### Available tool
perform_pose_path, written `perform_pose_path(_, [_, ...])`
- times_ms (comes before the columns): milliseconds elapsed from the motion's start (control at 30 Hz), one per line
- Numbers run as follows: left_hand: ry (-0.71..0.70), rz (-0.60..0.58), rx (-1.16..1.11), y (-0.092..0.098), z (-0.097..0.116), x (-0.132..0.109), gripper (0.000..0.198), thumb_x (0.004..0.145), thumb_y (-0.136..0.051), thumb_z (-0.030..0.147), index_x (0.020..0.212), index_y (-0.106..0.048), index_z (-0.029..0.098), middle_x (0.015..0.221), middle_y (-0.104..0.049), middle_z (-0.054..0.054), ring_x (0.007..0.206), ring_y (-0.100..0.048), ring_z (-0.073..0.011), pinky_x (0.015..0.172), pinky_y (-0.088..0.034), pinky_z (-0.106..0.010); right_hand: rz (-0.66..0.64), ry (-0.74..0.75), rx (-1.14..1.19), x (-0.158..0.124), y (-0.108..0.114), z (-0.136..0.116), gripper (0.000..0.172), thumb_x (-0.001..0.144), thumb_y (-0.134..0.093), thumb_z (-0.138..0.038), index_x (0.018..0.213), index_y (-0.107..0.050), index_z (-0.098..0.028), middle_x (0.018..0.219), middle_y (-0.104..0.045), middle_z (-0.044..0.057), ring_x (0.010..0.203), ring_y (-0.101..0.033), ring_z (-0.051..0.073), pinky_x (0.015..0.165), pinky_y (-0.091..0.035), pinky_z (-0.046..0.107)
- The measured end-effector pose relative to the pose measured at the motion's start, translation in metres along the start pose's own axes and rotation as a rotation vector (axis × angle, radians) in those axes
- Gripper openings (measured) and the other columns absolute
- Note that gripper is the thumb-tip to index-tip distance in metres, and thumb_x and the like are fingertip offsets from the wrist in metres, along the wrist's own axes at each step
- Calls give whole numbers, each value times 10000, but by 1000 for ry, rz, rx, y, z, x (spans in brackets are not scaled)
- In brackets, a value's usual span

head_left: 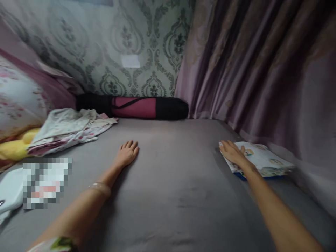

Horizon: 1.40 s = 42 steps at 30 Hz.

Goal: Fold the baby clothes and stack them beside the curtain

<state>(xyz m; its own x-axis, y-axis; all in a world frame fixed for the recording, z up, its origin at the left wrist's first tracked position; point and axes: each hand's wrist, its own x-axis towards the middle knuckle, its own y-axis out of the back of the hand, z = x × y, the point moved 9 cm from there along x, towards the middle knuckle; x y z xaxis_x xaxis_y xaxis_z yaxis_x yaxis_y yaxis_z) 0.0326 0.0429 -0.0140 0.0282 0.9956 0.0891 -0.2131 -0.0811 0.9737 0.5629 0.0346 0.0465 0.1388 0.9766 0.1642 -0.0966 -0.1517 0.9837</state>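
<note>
My left hand (128, 153) lies palm down on the grey sheet (173, 168), fingers spread, holding nothing. Out to the right, my right hand (232, 152) rests on the near left side of a folded white cloth with a printed pattern (265, 157). Its fingers are stretched out over the cloth's edge, not wrapped round it. Something blue shows beneath that folded cloth. The sheet between the two hands has small wrinkles toward the front.
A black and dark-pink long bag (135, 107) lies along the patterned wall. Purple curtains (252, 70) hang at the right. On the left are crumpled clothes (70, 127), a yellow plush-looking thing (13, 149), a white object (13, 187) and a pixelated item (47, 183).
</note>
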Motion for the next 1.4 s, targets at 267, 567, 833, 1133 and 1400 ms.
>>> perform_pose_path(267, [-25, 305, -435, 16, -6, -3, 306, 857, -559, 395, 1094, -658, 228, 1322, -588, -172, 1336, -441, -340, 1124, -227, -510, -31, 207, 201, 9, -31, -116, 561, 899, -292, -424, 1399, -495, -270, 1489, -435, 113, 1364, -404, 295, 1064, -341, 578])
perform_pose_path(567, [-32, 179, -116, 13, 1, -2, 449, 958, -386, 414, 1313, -556, 199, 1438, -492, -153, 1367, -391, -318, 1112, -282, -498, -94, 497, 368, -15, -42, -287, 534, 895, -354, -336, 1367, -533, -162, 1460, -459, 156, 1336, -445, 277, 1053, -401, 441])
perform_pose_path(833, [-25, 96, 59, 12, 6, -4, 514, 994, -256, 436, 1400, -459, 195, 1492, -424, -127, 1376, -361, -292, 1105, -288, -463, -92, 684, 392, -66, -22, -390, 464, 937, -375, -283, 1333, -554, -122, 1437, -482, 168, 1323, -443, 298, 1069, -364, 449])
perform_pose_path(1133, [-113, -70, -242, 31, -44, 23, 320, 903, -502, 351, 1111, -698, 206, 1166, -691, -50, 1042, -618, -190, 932, -451, -282, 61, 673, 387, -82, -20, -388, 512, 969, -262, -292, 1362, -536, -110, 1450, -479, 141, 1364, -388, 296, 1117, -298, 470])
perform_pose_path(1400, [413, 267, -125, 135, -216, 20, 337, 814, -498, 185, 1062, -714, 116, 1134, -693, -157, 1102, -605, -275, 963, -433, -347, 27, 642, 410, -82, -16, -388, 511, 965, -271, -296, 1364, -537, -119, 1463, -466, 128, 1370, -379, 297, 1123, -291, 471])
